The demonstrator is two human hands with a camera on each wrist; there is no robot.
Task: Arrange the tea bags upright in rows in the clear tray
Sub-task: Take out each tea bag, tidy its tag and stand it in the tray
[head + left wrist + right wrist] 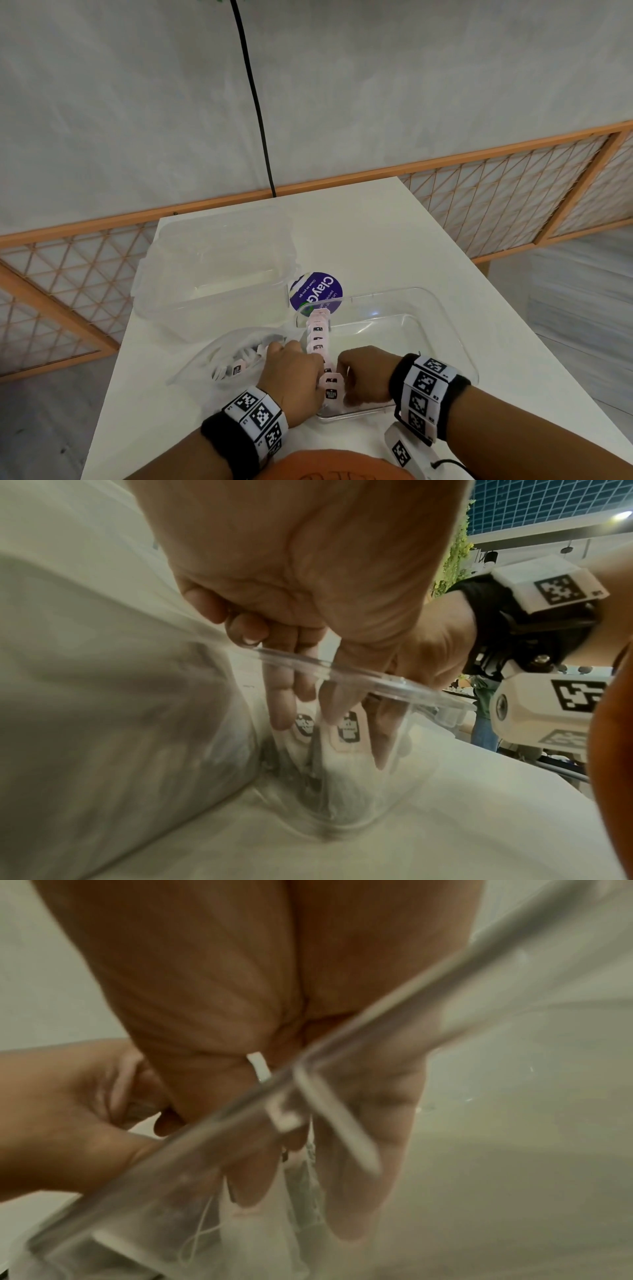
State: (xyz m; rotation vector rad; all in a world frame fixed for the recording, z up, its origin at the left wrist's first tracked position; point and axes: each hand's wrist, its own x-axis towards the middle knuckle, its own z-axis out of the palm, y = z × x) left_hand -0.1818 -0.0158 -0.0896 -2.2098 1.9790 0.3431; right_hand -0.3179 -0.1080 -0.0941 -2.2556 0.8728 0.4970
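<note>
The clear tray [445, 308] lies on the white table, with a row of upright pink-tagged tea bags [318, 337] along its left wall. Both hands meet at the near end of that row. My left hand [298, 370] reaches over the tray rim [342, 669]; its thumb and finger pinch a tea bag [304, 725] by the tag. My right hand [359, 373] points down into the tray beside it. In the right wrist view its thumb and fingers [359, 1177] hold a mesh tea bag [304, 1183] between them. The nearest tag [331, 385] stands between the two hands.
A crumpled clear plastic bag [219, 356] with several loose tea bags lies left of the tray. Behind it stands a large clear container [219, 270]. A purple round label [315, 291] sits at the tray's far left corner. A black cable [257, 113] hangs behind the table.
</note>
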